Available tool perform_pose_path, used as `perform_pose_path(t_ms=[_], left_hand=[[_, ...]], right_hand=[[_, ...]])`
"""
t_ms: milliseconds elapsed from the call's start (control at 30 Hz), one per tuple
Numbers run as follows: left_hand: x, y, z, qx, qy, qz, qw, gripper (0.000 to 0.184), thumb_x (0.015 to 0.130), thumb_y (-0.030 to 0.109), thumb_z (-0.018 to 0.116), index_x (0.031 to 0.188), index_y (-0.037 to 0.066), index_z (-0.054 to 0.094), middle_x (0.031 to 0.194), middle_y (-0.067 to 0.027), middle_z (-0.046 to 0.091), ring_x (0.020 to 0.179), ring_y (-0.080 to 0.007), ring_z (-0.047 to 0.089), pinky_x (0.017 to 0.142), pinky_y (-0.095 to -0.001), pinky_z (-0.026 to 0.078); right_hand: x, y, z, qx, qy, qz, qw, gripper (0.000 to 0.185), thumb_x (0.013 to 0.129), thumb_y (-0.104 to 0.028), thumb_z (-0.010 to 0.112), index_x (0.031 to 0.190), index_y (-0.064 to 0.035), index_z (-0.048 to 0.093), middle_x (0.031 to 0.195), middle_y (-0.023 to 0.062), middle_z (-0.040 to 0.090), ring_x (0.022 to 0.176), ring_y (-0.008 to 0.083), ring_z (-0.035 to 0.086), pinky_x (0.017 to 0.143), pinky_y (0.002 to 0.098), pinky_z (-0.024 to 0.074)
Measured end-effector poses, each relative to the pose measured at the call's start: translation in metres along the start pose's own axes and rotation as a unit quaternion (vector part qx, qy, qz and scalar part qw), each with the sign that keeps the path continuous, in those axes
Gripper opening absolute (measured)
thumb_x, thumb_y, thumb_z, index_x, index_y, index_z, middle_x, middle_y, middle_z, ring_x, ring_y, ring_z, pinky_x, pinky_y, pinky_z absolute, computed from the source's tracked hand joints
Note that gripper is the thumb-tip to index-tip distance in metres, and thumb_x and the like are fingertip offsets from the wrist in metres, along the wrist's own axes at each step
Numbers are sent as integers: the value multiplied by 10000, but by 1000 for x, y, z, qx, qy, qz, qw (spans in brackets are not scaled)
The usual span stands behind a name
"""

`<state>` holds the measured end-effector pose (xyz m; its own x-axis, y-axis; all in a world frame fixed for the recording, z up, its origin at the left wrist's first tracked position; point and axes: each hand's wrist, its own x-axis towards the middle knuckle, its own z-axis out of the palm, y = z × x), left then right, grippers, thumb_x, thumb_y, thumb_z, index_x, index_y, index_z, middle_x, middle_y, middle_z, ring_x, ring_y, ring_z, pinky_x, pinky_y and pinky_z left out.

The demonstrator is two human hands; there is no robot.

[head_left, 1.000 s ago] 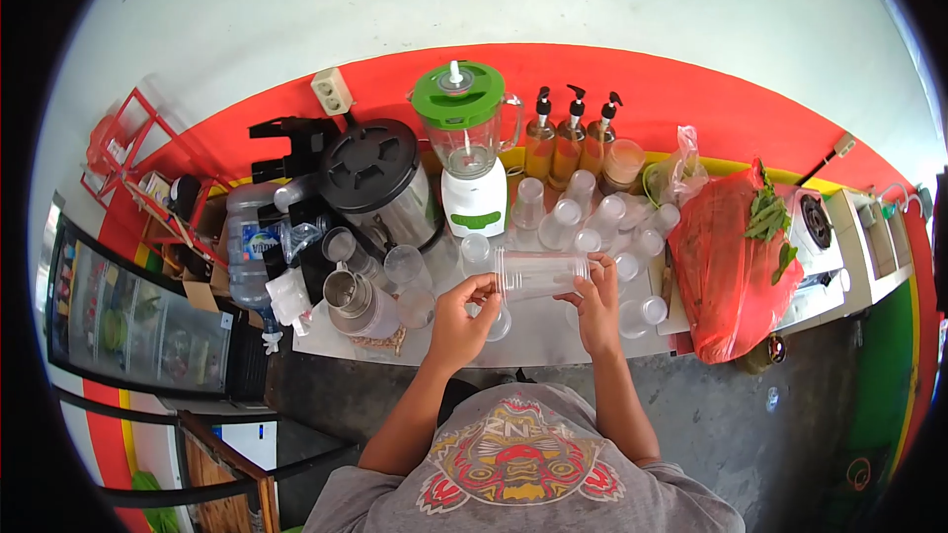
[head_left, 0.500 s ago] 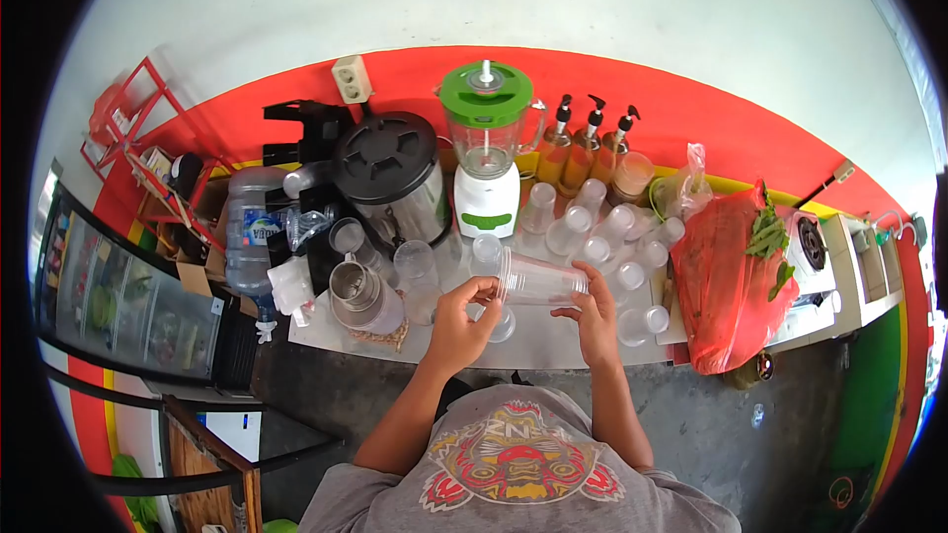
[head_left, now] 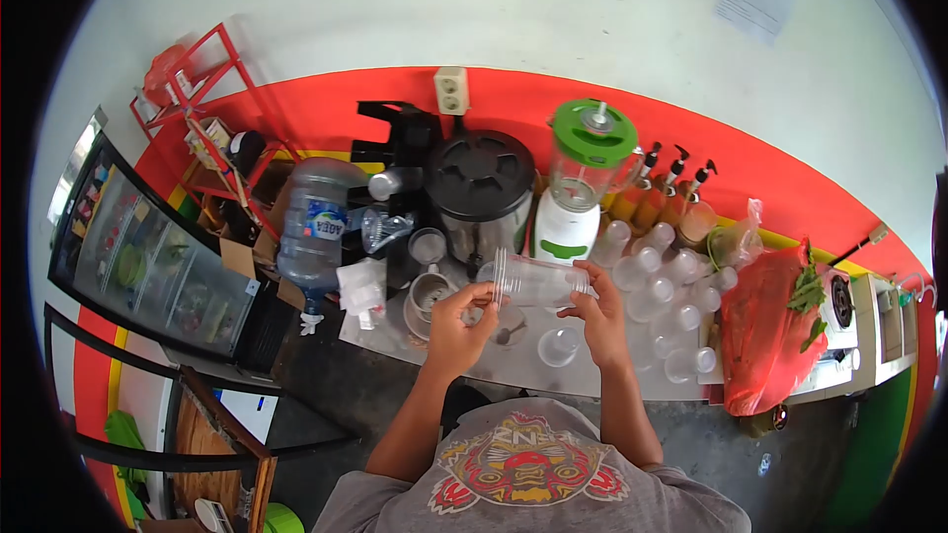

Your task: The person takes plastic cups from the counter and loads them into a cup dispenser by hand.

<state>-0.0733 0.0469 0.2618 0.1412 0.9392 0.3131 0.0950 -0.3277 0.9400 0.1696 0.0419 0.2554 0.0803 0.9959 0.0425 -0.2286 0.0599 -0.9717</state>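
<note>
A nested stack of clear plastic cups (head_left: pixel 541 279) lies sideways between my two hands, its rims toward the left. My left hand (head_left: pixel 461 331) pinches the rim end between thumb and fingers. At the base end, the fingers and thumb of my right hand (head_left: pixel 598 311) close on the cups. Below the stack a single clear cup (head_left: pixel 560 346) stands on the white table (head_left: pixel 513 372). Several more plastic cups (head_left: pixel 664 288) stand in a cluster beyond my right hand. To the left of my left hand is a metal cup (head_left: pixel 432 294), partly behind my fingers.
A green-lidded blender (head_left: pixel 594 133) and a large black-lidded metal container (head_left: pixel 481 173) stand at the back. Pump bottles (head_left: pixel 681 183) line the wall. A red plastic bag (head_left: pixel 765 331) bounds the right, a water jug (head_left: pixel 318 227) the left.
My view has swung left, so the table and its items appear shifted right and slightly lower. Both hands still hold the cup stack in much the same pose.
</note>
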Motion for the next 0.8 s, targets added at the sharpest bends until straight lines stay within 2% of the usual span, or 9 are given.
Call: perform_pose_path(t_ms=[233, 333, 433, 567, 633, 767, 800], left_hand=[[-3, -16, -72, -24, 103, -49, 993, 240, 980, -15, 633, 1203, -54, 711, 1091, -121, 789, 998, -165, 743, 917, -307, 573], [0, -31, -97, -38, 116, -60, 991, 242, 986, -14, 628, 1211, -40, 716, 1103, -111, 783, 1007, -161, 733, 917, -302, 566], [12, -41, -117, 18, 150, -73, 986, 246, 970, -15, 645, 1203, -5, 725, 1135, -104, 765, 1023, -179, 721, 895, -310, 556], [30, -54, -141, 95, 177, -29, 979, 262, 940, -31, 674, 1197, 7, 709, 1133, -77, 735, 1003, -166, 689, 879, -313, 529], [36, -48, -152, 132, 184, -10, 974, 268, 915, 10, 713, 1183, 30, 709, 1137, -71, 719, 1033, -203, 678, 883, -346, 506], [49, -46, -180, 142, 176, -17, 974, 284, 908, 40, 735, 1191, 41, 707, 1157, -66, 719, 1087, -224, 663, 916, -369, 487], [53, -48, -187, 148, 176, -20, 973, 294, 904, 38, 735, 1196, 56, 712, 1185, -83, 715, 1108, -257, 641, 929, -381, 485]], right_hand=[[29, 1, 74, -20, -75, 41, 996, 531, 985, -30, 675, 1490, 24, 519, 1299, 107, 597, 982, 168, 691, 786, 318, 598], [41, 0, 95, -70, -99, 49, 991, 561, 966, -38, 732, 1480, 41, 521, 1311, 108, 599, 959, 155, 682, 796, 307, 590], [52, 1, 118, -79, -115, 45, 989, 580, 950, -34, 760, 1476, 38, 525, 1338, 114, 604, 959, 151, 673, 807, 303, 585], [65, -1, 144, -145, -131, -2, 981, 587, 935, -8, 777, 1470, 11, 537, 1376, 119, 608, 1018, 165, 674, 826, 302, 591], [72, -6, 158, -170, -138, -18, 975, 586, 928, 7, 780, 1465, 0, 546, 1387, 120, 608, 1050, 173, 675, 835, 303, 594], [86, -16, 187, -208, -133, -97, 964, 579, 912, 48, 771, 1448, -3, 558, 1401, 122, 603, 1129, 194, 664, 863, 315, 603], [89, -16, 194, -220, -126, -125, 959, 571, 913, 63, 756, 1445, 1, 557, 1401, 117, 601, 1160, 196, 650, 883, 317, 601]])
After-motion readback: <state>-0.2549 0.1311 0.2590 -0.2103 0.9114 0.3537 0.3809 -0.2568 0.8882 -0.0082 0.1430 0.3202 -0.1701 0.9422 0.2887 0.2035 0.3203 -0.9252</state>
